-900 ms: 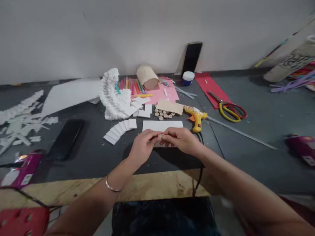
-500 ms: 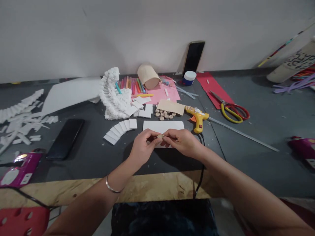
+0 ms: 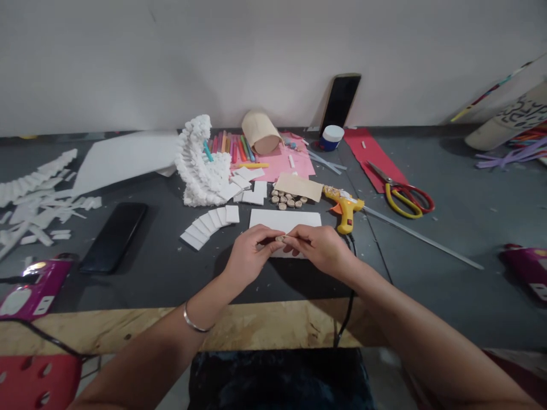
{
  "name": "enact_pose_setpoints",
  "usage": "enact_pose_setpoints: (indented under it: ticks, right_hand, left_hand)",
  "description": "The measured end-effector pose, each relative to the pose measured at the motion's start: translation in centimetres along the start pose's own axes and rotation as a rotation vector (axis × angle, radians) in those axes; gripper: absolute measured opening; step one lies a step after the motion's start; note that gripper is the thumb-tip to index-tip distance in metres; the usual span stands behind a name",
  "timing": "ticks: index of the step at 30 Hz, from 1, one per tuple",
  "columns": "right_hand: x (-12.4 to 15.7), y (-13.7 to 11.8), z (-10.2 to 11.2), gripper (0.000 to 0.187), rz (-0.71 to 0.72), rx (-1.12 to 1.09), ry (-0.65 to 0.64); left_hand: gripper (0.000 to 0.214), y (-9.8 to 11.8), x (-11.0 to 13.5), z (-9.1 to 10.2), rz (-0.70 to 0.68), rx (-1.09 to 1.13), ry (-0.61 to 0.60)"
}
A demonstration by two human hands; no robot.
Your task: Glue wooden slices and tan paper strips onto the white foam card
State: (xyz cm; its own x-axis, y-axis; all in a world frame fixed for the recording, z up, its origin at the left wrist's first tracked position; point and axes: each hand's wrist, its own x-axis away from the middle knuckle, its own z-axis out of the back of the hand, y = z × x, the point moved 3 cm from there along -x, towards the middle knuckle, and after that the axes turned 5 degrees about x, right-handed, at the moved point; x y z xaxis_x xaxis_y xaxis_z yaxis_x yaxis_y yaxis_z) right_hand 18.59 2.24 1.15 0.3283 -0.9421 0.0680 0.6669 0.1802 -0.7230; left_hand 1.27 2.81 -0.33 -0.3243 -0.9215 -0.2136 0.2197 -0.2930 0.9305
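Note:
My left hand (image 3: 248, 256) and my right hand (image 3: 318, 247) meet over the near middle of the dark table, fingers pinched together on a small round wooden disc (image 3: 280, 238). They hover above a white rectangular board (image 3: 285, 221). Just beyond the board lies a cluster of several more small wooden discs (image 3: 287, 199) beside a tan card piece (image 3: 299, 185). A yellow glue gun (image 3: 346, 206) rests right of the board, its black cord running toward me past my right wrist.
White foam tiles (image 3: 209, 223) fan out left of the board, with a white ruffled paper form (image 3: 197, 165) behind. A black phone (image 3: 113, 228) lies left; scissors (image 3: 404, 193) and a long metal ruler (image 3: 423, 238) lie right. Another phone (image 3: 339, 102) leans on the wall.
Both hands stay pinched together over the white board, with only slight finger shifts around the small disc. The view has drifted slightly.

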Motion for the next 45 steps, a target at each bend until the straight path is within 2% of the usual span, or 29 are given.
enact_pose_setpoints:
  ticks: [7,11,15,20,26,32,36,39,41,45]
  right_hand:
    - [0.1,-0.5,0.0,0.023,0.048,0.140,-0.039]
    - [0.3,-0.5,-0.2,0.023,0.050,0.130,-0.051]
    - [0.3,-0.2,-0.5,0.023,0.044,0.108,-0.052]
    - [0.3,-0.3,-0.5,0.025,0.056,0.068,-0.008]
    - [0.4,-0.3,-0.6,0.028,0.040,0.019,0.002]
    - [0.0,0.1,0.3,0.024,-0.007,0.013,0.007]
    - [0.1,-0.6,2.5,0.017,0.029,0.167,-0.002]
    - [0.9,-0.5,5.5,0.019,0.024,0.332,0.018]
    - [1.7,0.9,8.5,0.020,-0.026,0.422,0.108]
    - [3.6,6.1,14.2,0.027,-0.248,0.580,0.322]
  left_hand:
    - [0.021,-0.4,0.3,-0.2,0.086,0.162,0.040]
    - [0.024,-0.6,0.4,-0.4,0.114,0.247,0.035]
    - [0.033,-0.3,0.2,-0.3,0.033,0.210,0.006]
    - [0.030,0.2,0.2,-0.1,-0.003,0.124,0.021]
    - [0.030,0.3,0.3,0.0,0.034,0.096,0.033]
    - [0.028,-0.4,-0.1,0.2,0.148,0.234,0.071]
    - [0.030,-0.8,-0.6,0.8,0.252,0.311,0.121]
    - [0.030,-1.1,-0.9,1.1,0.292,0.371,0.146]
    - [0.030,-1.2,-1.0,1.3,0.295,0.392,0.159]
    - [0.029,-0.9,-1.0,1.5,0.282,0.383,0.166]
